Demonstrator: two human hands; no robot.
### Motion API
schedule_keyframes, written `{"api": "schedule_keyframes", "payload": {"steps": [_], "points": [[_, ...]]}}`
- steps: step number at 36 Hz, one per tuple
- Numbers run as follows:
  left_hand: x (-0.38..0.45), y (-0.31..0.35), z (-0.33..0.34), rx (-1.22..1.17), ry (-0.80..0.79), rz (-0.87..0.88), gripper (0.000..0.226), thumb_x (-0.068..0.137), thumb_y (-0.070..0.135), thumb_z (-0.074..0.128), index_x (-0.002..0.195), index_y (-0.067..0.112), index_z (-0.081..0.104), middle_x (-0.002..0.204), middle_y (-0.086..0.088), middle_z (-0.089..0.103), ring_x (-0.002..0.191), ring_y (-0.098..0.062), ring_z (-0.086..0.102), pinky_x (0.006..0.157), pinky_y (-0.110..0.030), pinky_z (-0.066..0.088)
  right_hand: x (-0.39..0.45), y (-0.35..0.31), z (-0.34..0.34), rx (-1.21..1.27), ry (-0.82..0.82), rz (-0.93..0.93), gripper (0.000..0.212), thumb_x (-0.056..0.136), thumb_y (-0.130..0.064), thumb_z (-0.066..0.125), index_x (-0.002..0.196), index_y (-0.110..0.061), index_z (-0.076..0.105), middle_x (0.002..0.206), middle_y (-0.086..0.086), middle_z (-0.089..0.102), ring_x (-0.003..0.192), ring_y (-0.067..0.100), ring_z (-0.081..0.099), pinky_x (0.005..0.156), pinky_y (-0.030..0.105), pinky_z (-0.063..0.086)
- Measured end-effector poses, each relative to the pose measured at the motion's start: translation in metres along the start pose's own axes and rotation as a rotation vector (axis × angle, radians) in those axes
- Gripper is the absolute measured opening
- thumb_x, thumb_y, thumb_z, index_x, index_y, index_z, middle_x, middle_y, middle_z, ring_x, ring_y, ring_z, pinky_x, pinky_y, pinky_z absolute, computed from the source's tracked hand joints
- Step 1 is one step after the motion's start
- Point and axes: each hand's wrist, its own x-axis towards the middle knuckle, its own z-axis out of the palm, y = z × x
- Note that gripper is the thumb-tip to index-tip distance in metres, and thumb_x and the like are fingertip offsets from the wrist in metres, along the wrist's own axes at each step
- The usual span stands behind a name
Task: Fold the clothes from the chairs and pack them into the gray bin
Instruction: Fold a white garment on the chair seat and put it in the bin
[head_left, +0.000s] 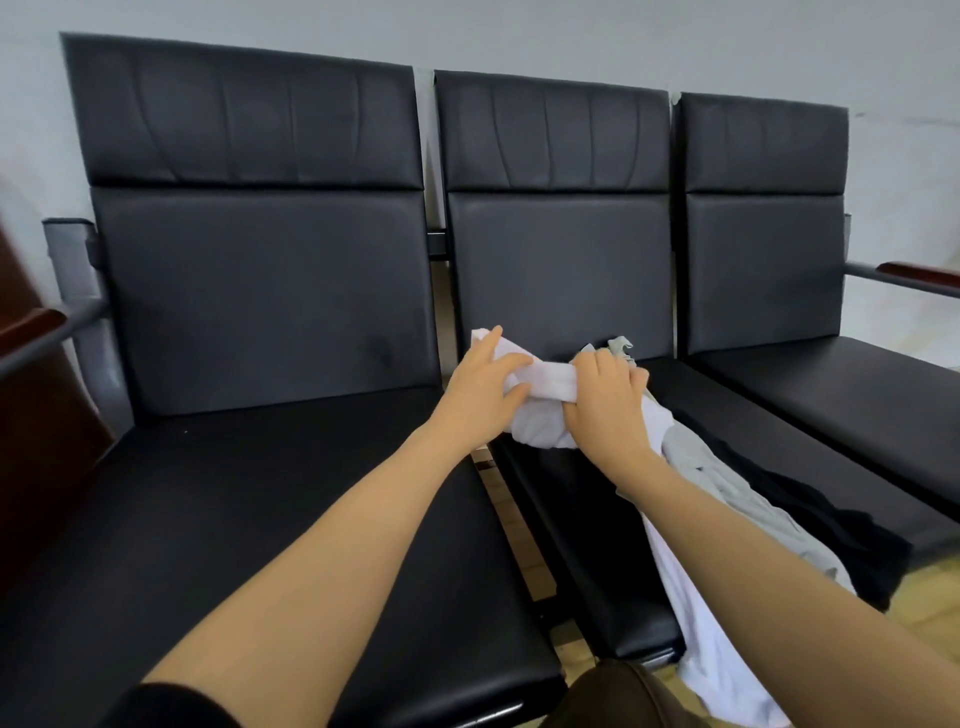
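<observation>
A white garment is bunched above the back of the middle chair seat. My left hand grips its left end, thumb over the cloth. My right hand is curled round the bunched cloth just to the right, the two hands almost touching. The rest of the white garment trails down past my right forearm to the floor. A grey garment and a black garment lie on the same seat to the right. The gray bin is not in view.
Three black padded chairs stand in a row against a pale wall; the left seat and the right seat carry no clothes. Metal armrests with dark red wooden tops close both ends. A narrow gap shows floor between seats.
</observation>
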Motion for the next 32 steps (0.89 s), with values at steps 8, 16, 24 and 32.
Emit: {"api": "schedule_keyframes", "payload": {"steps": [8, 16, 24, 32], "points": [[-0.018, -0.024, -0.043, 0.215, 0.201, 0.082, 0.038, 0.097, 0.019, 0.051, 0.135, 0.013, 0.05, 0.159, -0.006, 0.009, 0.145, -0.023, 0.01, 0.116, -0.035, 0.017, 0.026, -0.059, -0.015, -0.04, 0.147, -0.232, 0.03, 0.051, 0.005, 0.066, 0.064, -0.013, 0.046, 0.062, 0.002, 0.042, 0.054, 0.019, 0.035, 0.057, 0.03, 0.029], [-0.058, -0.08, -0.097, 0.367, 0.318, 0.035, 0.031, 0.094, 0.01, 0.05, 0.124, 0.006, 0.057, 0.156, -0.005, 0.022, 0.138, -0.024, 0.029, 0.105, -0.024, 0.029, 0.024, -0.146, -0.011, 0.066, 0.083, -0.315, 0.027, 0.056, -0.001, 0.07, 0.066, -0.013, 0.049, 0.065, 0.002, 0.044, 0.057, 0.017, 0.034, 0.057, 0.029, 0.026], [-0.121, -0.146, -0.141, 0.648, 0.213, -0.068, 0.013, 0.073, -0.014, 0.065, 0.085, -0.009, 0.066, 0.132, -0.028, 0.051, 0.118, -0.043, 0.05, 0.094, -0.043, 0.046, 0.002, -0.242, 0.012, 0.313, -0.324, -0.272, 0.014, 0.08, -0.021, 0.056, 0.089, -0.012, 0.049, 0.089, 0.001, 0.034, 0.078, 0.02, 0.032, 0.071, 0.031, 0.021], [-0.156, -0.186, -0.144, 0.543, 0.201, -0.425, 0.027, 0.091, 0.001, 0.043, 0.107, 0.006, 0.064, 0.112, -0.01, 0.056, 0.103, -0.027, 0.049, 0.082, -0.033, 0.044, -0.024, -0.265, 0.033, 0.821, -1.017, -0.212, 0.045, 0.088, -0.041, 0.061, 0.126, -0.021, 0.05, 0.126, -0.004, 0.032, 0.114, 0.016, 0.034, 0.102, 0.032, 0.032]]}}
